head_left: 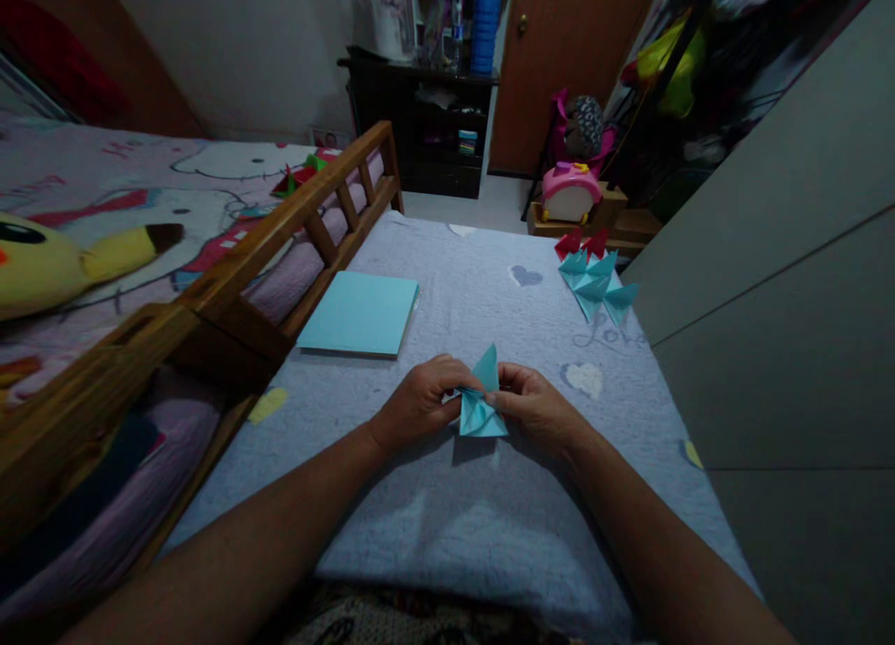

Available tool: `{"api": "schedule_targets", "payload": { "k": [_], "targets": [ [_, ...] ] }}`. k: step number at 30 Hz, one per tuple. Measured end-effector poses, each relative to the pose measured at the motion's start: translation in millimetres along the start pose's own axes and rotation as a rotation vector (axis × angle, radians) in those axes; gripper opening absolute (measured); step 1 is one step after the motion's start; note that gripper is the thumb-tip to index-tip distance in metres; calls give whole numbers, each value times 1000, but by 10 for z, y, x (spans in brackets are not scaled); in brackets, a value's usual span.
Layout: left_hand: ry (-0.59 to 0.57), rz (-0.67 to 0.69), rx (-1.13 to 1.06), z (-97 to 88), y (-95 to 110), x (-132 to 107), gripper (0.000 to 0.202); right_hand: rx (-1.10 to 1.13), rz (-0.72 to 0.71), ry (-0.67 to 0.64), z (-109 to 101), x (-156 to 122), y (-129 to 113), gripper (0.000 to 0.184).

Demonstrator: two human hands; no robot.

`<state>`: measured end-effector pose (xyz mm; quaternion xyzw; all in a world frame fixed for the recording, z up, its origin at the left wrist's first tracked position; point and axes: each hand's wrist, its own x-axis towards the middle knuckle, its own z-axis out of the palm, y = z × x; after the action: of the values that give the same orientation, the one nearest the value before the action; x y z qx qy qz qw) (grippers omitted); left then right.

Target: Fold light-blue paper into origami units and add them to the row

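A folded piece of light blue origami paper (482, 416) is held just above the cloth-covered surface, one pointed flap standing up and a wider part facing me. My left hand (428, 395) pinches its left side, thumb and fingers closed on the paper. From the other side my right hand (535, 404) grips it, with the thumb pressed on the middle folds. Part of the paper is hidden behind the fingers. Left of my hands lies a flat stack of light blue square paper (360, 314).
Several folded light blue paper pieces (591, 277) and red ones (582, 244) sit at the far right of the patterned bedsheet (461, 281). A wooden rail (294, 226) runs along the left, with a yellow plush toy (48, 267) beyond. A pale cabinet (790, 300) borders the right.
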<state>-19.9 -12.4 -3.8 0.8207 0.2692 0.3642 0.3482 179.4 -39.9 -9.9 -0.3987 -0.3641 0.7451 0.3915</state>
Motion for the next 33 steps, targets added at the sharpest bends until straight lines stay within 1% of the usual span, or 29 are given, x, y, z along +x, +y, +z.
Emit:
{"api": "schedule_targets", "payload": {
  "k": [5,9,13,18,21,24,27,30,33],
  "targets": [
    [-6,7,-24,7,-35,-8,14,-24,2,-8,13,0,-29,34],
    [-15,-20,-28,8,-36,-10,14,-39,-1,4,17,-7,-41,33],
    [-28,-25,-41,2,-18,-3,14,-39,-1,39,14,-12,-46,31],
    [-30,-16,-91,12,-25,-10,15,-167,-67,99,30,-15,-77,32],
    [-28,-19,-111,20,-31,-15,15,-190,-85,120,56,-16,-88,34],
    [-35,-28,-114,21,-20,-12,15,-182,-96,122,74,-19,-89,35],
    [-42,-47,-113,15,0,-6,15,-139,-78,117,65,-23,-81,35],
    [-72,-53,-113,10,13,-4,15,-61,-64,91,30,-21,-63,33],
    [-90,-48,-115,12,14,-6,16,-27,-78,67,7,-13,-51,32]
  ]
}}
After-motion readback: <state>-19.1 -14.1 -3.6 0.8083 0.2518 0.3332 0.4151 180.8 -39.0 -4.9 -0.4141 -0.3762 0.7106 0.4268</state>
